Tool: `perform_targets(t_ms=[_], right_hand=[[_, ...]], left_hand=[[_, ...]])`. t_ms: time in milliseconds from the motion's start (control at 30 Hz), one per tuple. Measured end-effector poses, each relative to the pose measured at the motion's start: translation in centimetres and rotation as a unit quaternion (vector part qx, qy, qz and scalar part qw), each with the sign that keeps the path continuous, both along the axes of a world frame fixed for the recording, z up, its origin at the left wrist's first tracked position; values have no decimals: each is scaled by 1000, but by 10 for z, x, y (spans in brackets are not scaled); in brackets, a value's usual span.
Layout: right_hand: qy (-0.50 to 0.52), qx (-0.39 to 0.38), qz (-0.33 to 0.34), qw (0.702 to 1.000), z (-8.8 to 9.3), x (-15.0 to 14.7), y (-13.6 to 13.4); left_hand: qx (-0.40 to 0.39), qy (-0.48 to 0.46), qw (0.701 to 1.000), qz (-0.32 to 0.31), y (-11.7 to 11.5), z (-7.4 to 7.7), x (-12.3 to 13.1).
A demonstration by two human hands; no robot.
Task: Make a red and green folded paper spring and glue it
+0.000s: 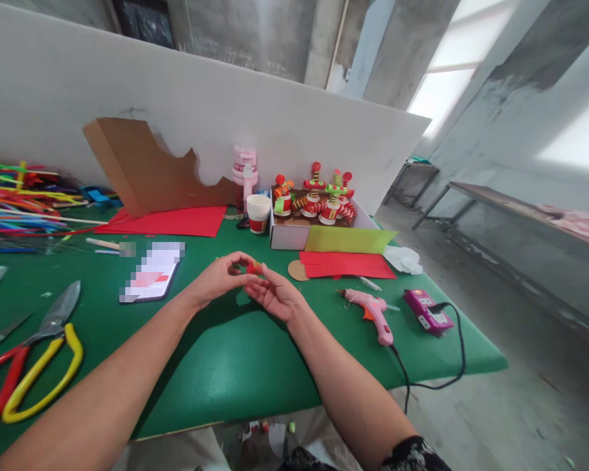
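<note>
My left hand point(216, 277) and my right hand point(275, 296) meet above the green table point(235, 366), near its middle. Between their fingertips sits a small red and yellow folded paper piece point(254, 267). The left fingers pinch it from the left and above. My right hand lies palm up under it, thumb and fingers closing on its right end. A white box point(294, 235) of finished red, green and orange paper figures point(319, 195) stands just behind the hands.
A pink glue gun point(373, 311) and a pink power adapter point(428, 311) with a black cord lie to the right. Red and green paper sheets point(346, 256), a paper cup point(258, 213), a phone point(151, 273), yellow and red shears point(34, 356), pipe cleaners point(19, 196) and brown cardboard point(147, 170) surround the hands.
</note>
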State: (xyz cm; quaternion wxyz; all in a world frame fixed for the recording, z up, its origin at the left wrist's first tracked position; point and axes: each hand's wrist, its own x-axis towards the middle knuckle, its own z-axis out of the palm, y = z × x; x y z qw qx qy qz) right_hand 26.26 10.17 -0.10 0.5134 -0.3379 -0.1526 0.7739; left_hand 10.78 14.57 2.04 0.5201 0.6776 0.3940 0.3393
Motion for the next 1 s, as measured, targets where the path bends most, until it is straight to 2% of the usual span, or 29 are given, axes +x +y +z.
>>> perform_targets(t_ms=[267,500,767,1000], right_hand=[[-63,21,-21,998,-1,2,0],[-101,37,-34,994,-1,6,0],[-113,12,-29,993,3,8,2],[-94,27,5,995,3,4,0]], left_hand=[[65,59,995,36,4,0,-2],[40,39,997,50,6,2,-9],[8,-30,997,64,9,3,-13],[-3,-34,999,23,6,4,-11]])
